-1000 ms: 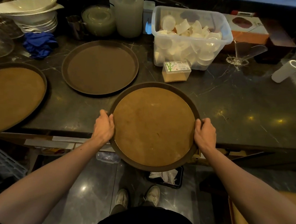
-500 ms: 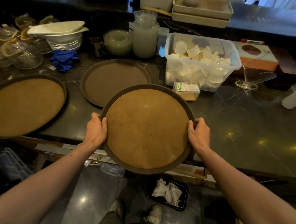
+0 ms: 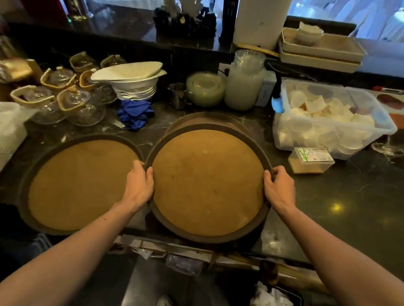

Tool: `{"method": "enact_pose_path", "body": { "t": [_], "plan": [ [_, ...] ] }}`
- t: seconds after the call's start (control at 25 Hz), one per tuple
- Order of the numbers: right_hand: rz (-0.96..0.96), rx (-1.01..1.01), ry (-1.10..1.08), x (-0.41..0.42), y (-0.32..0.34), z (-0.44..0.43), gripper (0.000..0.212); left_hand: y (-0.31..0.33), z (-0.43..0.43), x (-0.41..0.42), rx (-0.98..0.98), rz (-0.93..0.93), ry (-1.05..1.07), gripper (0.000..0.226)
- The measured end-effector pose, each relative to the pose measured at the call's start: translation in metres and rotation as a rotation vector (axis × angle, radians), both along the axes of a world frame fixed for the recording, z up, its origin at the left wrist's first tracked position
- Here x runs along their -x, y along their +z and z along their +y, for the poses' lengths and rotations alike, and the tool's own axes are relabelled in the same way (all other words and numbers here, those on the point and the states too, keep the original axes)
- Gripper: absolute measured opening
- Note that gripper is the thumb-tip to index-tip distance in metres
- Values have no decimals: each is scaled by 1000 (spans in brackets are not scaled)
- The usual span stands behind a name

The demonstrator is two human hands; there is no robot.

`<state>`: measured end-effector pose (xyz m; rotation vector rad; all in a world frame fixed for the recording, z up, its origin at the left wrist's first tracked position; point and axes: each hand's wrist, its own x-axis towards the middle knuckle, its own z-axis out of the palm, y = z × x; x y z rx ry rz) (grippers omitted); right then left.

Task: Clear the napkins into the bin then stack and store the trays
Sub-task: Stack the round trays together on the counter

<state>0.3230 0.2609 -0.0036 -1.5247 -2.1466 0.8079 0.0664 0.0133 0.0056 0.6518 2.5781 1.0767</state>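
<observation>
Head view. A person is standing at the near edge of a dark marble counter point(image 3: 360, 202), both bare forearms reaching forward. The left hand point(image 3: 139, 184) is gripping the left rim of a round brown tray point(image 3: 207, 182), thumb lying on top of the rim; the right hand point(image 3: 278, 189) is gripping the right rim in the same way, so each grip is closed on this held tray. The held tray is lying over a second tray point(image 3: 198, 119), of which only the far rim is showing behind it; whether the two are touching cannot be told. The near rim of the held tray is reaching the near edge of the counter. A third tray point(image 3: 79, 185) is lying flat just beside it, toward the near left corner, its near rim overhanging the edge. On the floor below the counter, at the lower right, a black bin point(image 3: 299, 305) is holding crumpled white napkins point(image 3: 269, 303).

Toward the far edge, from left to right, are standing glass dishes with gold-coloured trim point(image 3: 63, 97), a stack of white bowls point(image 3: 134, 81), a blue cloth point(image 3: 135, 114) just in front of the bowls, a small metal cup point(image 3: 177, 95), a stack of clear lids point(image 3: 205, 88) and a tall frosted jar point(image 3: 245, 84). At the right, a clear plastic tub point(image 3: 332, 119) is holding white cups, with a small labelled box point(image 3: 311, 160) just in front of it.
</observation>
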Motion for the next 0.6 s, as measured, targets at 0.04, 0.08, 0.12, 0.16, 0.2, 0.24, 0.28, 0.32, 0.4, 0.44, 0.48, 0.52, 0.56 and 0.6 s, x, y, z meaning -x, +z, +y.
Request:
{"method": "enact_pose_path", "body": {
  "t": [0.04, 0.08, 0.12, 0.16, 0.2, 0.24, 0.28, 0.32, 0.4, 0.44, 0.48, 0.52, 0.56, 0.6],
  "plan": [
    [-6, -8, -8, 13, 1, -4, 27, 2, 0, 16, -2, -5, 2, 18],
    [-14, -13, -18, 25, 1, -7, 28, 4, 0, 30, 6, -5, -4, 17],
    [-21, -14, -22, 34, 3, -9, 29, 5, 0, 41, 15, -2, -15, 15],
    [-26, -12, -24, 44, 3, -10, 29, 7, 1, 52, 21, 2, -25, 14],
    [-28, -13, -24, 51, 5, -10, 30, 7, 4, 61, 21, 11, -33, 15],
    [-32, -12, -25, 57, 5, -9, 30, 7, 7, 68, 23, 19, -38, 17],
    [-38, -9, -31, 62, 7, -6, 30, 6, 11, 75, 29, 26, -41, 18],
    [-50, -5, -35, 67, 7, -2, 29, 6, 15, 80, 41, 30, -45, 20],
    [-86, 0, -35, 75, 6, 8, 28, 1, 26, 88, 67, 33, -55, 20],
    [-97, 3, -33, 78, 6, 14, 28, -1, 31, 92, 80, 34, -62, 21],
    [-104, 11, -31, 81, 4, 21, 28, -4, 38, 95, 93, 35, -67, 24],
    [-113, 19, -19, 82, 1, 28, 28, -7, 44, 97, 106, 36, -69, 27],
    [-130, 32, -6, 84, -2, 38, 27, -10, 52, 99, 119, 36, -68, 32],
    [-151, 50, 5, 85, -5, 47, 27, -14, 60, 100, 138, 34, -66, 35]
  ]
}}
